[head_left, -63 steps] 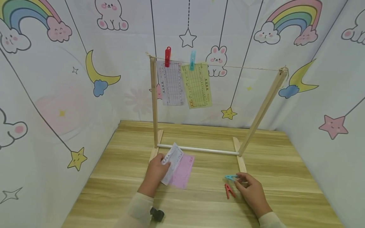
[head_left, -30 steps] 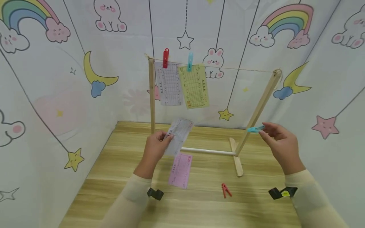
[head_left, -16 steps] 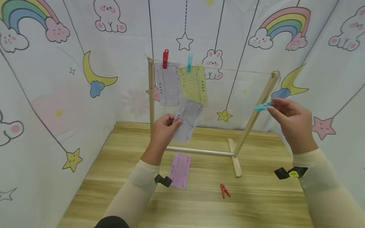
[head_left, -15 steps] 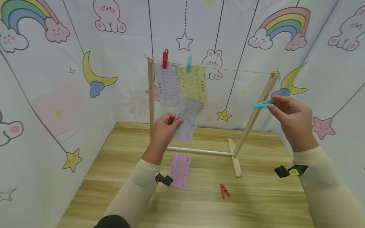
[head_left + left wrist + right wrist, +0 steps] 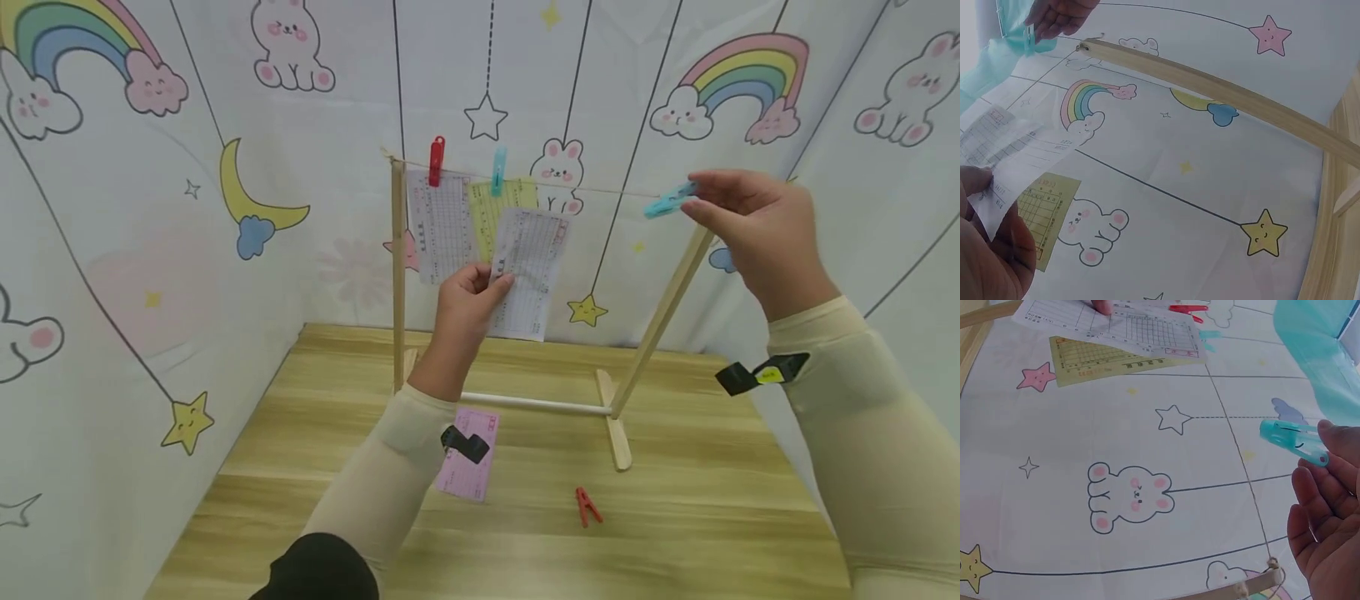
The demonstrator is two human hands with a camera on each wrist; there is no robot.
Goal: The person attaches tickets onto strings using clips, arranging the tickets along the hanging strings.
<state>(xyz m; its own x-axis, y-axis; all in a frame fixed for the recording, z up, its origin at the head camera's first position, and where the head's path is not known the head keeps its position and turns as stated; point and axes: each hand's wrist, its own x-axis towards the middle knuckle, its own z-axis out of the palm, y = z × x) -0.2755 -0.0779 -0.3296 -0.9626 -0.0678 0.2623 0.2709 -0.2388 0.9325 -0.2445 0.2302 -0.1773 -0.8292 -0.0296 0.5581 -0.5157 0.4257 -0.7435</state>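
My left hand [image 5: 471, 312] pinches a white printed slip [image 5: 531, 275] by its left edge, thumb in front. The slip is raised just below the string [image 5: 600, 191] and overlaps the yellow slip [image 5: 504, 196] in the head view. Between thumb and fingers of my right hand [image 5: 757, 225] is a light-blue clothespin [image 5: 670, 202], near the string's right end; the right wrist view shows this clothespin [image 5: 1294, 440] with its handles between thumb and fingertips. On the string, a red clothespin [image 5: 437, 161] holds a pale slip [image 5: 438, 229] and another blue clothespin [image 5: 498, 171] holds the yellow one.
The string runs between two wooden posts, a left post [image 5: 398, 275] and a right post [image 5: 663, 321], joined low by a white rod [image 5: 536, 403]. On the wooden table [image 5: 517, 550] lie a pink slip [image 5: 468, 475], partly behind my left wrist, and a red clothespin [image 5: 587, 507].
My right hand has picked up the blue clothespin from the table and risen to string height. The left hand has lifted the white slip off the pink one, up and to the right.
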